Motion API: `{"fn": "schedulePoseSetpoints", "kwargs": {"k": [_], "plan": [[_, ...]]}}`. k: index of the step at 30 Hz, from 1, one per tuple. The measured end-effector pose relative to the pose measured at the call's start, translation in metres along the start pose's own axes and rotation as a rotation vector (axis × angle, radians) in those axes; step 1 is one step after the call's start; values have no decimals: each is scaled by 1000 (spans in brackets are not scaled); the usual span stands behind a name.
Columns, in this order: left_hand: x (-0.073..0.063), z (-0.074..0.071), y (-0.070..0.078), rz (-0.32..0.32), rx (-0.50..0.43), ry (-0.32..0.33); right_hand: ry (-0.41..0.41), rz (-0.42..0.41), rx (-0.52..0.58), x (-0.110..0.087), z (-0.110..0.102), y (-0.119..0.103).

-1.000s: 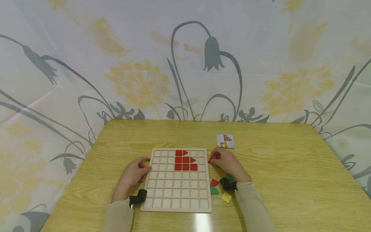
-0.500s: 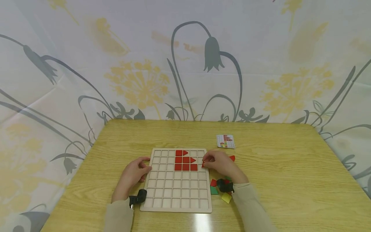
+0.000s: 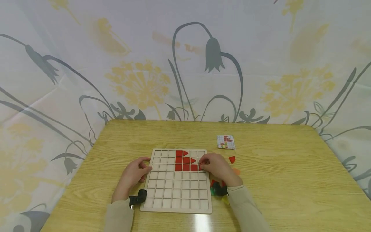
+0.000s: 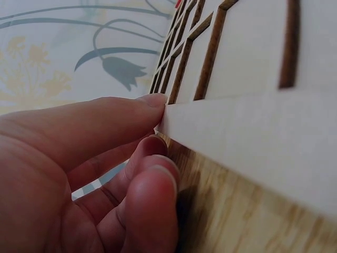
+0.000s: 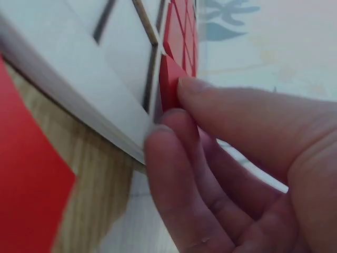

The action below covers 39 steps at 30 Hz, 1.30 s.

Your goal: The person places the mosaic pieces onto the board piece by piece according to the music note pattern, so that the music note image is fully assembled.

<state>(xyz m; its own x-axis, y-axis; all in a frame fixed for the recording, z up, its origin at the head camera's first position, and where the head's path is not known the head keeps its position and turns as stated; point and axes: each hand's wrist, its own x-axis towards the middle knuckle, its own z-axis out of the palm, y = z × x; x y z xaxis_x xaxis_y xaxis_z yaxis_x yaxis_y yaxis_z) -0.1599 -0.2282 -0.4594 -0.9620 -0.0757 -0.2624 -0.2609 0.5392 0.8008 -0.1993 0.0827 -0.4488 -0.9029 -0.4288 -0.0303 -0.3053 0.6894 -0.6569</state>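
Note:
A pale wooden grid board (image 3: 174, 193) lies on the table, with several red square tiles (image 3: 186, 167) and two red triangle tiles (image 3: 193, 160) set in its upper cells. My right hand (image 3: 217, 166) pinches another red triangle tile (image 5: 170, 87) between thumb and fingers. That tile is at the right end of the third row, beside the last red square. My left hand (image 3: 133, 172) grips the board's left edge, its thumb (image 4: 131, 113) on the rim and the other fingers curled beside and below it. The palm partly hides the board's upper right side.
Behind the board lies a small pattern card (image 3: 226, 141). To the right are a red rounded tile (image 3: 232, 159) and an orange tile (image 3: 236, 171). A green tile (image 3: 213, 191) and a yellow tile (image 3: 225, 200) lie partly hidden under the right wrist camera (image 3: 219, 189).
My right hand has moved left from beside the board onto its third row, carrying the red triangle tile. The red rounded tile and orange tile are uncovered. My left hand stays put.

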Motion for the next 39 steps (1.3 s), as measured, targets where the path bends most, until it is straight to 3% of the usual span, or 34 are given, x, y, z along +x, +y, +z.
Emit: {"fn": "schedulePoseSetpoints", "kwargs": {"k": [16,22,34,39], "plan": [[-2,0,-1,6,-11,-6,60,-25,-52,0,3,-1],[-1,0,-1,7,-4,-3,76,18,-38,-1,-1,0],[0,0,-1,13,13,-1,52,75,157,-10,-23,8],[-1,-1,-1,14,9,-6,61,86,189,-16,-30,14]]}}
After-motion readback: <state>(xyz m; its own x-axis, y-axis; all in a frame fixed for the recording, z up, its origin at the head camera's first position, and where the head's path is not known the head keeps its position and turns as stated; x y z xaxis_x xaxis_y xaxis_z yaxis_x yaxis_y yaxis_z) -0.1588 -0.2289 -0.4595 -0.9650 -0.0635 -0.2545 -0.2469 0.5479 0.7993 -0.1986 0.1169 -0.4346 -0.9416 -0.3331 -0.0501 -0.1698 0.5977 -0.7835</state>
